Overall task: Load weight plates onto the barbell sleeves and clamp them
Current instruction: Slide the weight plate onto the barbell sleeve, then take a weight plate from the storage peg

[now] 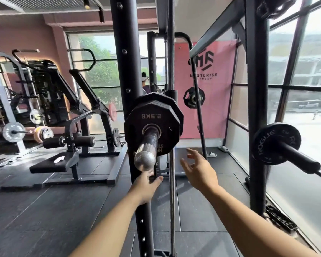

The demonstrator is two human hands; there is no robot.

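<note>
A chrome barbell sleeve [146, 149] points toward me at centre. Two or three black plates sit on it; the front one [152, 117] is marked 2.5KG upside down. No clamp shows on the sleeve. My left hand [146, 186] is just below the sleeve's rounded end, fingers apart, holding nothing. My right hand [198, 169] hovers to the right of the sleeve, below the plates, fingers spread and empty.
A black rack upright [125, 71] and a chrome guide rod [171, 173] stand next to the sleeve. A Rogue plate [274, 143] sits on a storage peg of the right upright [257, 108]. Leg machine [72, 141] at left. Windows at right.
</note>
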